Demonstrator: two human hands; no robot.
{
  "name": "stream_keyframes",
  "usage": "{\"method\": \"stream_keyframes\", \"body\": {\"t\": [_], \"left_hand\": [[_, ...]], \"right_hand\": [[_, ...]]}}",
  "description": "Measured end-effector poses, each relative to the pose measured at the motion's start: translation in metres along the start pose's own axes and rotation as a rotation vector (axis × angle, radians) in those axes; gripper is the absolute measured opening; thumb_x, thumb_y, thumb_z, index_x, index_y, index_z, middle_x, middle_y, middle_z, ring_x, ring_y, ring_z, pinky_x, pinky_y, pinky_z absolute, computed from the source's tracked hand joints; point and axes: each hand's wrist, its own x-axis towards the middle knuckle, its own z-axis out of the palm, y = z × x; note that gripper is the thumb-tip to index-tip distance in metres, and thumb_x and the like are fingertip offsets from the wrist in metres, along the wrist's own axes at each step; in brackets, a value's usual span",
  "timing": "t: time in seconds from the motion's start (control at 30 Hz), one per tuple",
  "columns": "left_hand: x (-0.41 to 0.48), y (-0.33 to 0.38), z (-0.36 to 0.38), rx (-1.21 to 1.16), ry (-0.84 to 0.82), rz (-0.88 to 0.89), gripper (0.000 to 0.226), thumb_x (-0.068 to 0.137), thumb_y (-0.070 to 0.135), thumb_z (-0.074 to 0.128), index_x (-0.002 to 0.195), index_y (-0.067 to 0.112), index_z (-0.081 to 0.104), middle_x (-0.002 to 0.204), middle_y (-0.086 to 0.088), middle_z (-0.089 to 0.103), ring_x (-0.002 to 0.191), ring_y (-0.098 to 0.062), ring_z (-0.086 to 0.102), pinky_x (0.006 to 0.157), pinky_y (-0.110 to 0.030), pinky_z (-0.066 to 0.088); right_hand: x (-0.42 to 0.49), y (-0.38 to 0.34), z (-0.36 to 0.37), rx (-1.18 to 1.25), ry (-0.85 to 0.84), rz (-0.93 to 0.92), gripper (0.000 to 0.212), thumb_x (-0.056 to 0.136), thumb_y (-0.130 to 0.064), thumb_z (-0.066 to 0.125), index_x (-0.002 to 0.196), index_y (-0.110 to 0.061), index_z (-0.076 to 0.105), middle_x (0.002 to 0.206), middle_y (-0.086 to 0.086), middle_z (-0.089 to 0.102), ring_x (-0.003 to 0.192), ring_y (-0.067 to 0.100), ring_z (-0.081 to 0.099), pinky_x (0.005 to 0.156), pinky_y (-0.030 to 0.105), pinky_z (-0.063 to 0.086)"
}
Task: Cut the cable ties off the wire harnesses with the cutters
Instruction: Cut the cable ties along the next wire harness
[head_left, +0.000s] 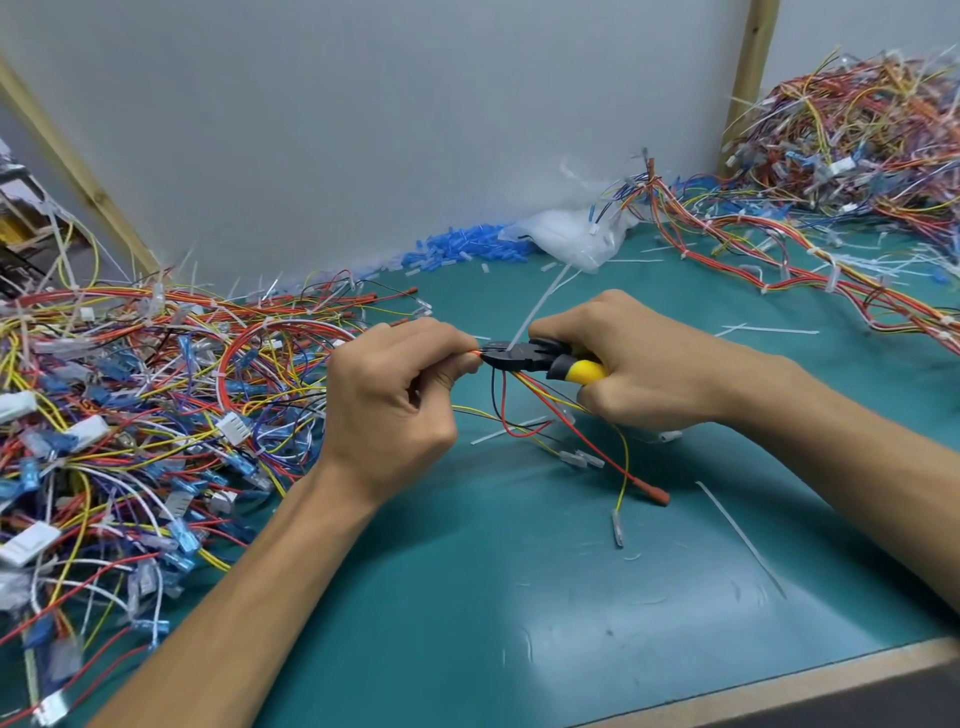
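Head view: our left hand (395, 395) pinches the wire harness (503, 400), right hand (649, 364) grips the cutters (524, 359) at its cable tie (537, 304); biting too deep could nick insulation.

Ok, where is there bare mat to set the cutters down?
Bare green mat by the front edge, nearer than the left hand and right hand. Crowded: wire pile at left, harnesses far right, cut ties beside them.

Workshop bench: green mat (519, 597), heaped wire harnesses (130, 415) (cut ties (740, 538) scattered).
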Motion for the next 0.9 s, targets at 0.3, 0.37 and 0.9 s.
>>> {"method": "stream_keyframes", "body": {"t": [0.3,0.37,0.9], "left_hand": [[-0.0005,0.0012,0.0004,0.003,-0.007,-0.01,0.012,0.088,0.0,0.066,0.078,0.004,0.072,0.067,0.0,0.061,0.063,-0.021,0.051,0.059,-0.033,0.04],[-0.0002,0.001,0.0001,0.003,-0.008,-0.012,0.012,0.088,0.0,0.066,0.078,0.003,0.072,0.067,0.001,0.06,0.063,-0.018,0.048,0.06,-0.03,0.037],[0.0005,-0.0004,0.0006,0.006,-0.003,0.0,0.013,0.089,0.005,0.068,0.078,0.008,0.074,0.068,0.003,0.064,0.061,-0.02,0.053,0.057,-0.043,0.043]], "right_hand": [[0.0001,0.001,0.0014,0.024,-0.064,0.017,0.018,0.066,-0.008,0.044,0.074,-0.022,0.036,0.066,0.006,0.04,0.064,0.026,0.03,0.056,0.05,0.028],[0.0004,0.0007,0.0016,0.007,-0.055,-0.007,0.015,0.069,-0.011,0.043,0.075,-0.022,0.036,0.071,0.004,0.044,0.069,0.028,0.036,0.061,0.047,0.031],[-0.0017,-0.0045,-0.0015,0.025,-0.053,0.065,0.014,0.074,-0.019,0.044,0.065,-0.019,0.034,0.067,0.013,0.031,0.06,0.018,0.016,0.051,0.035,0.015]]}}
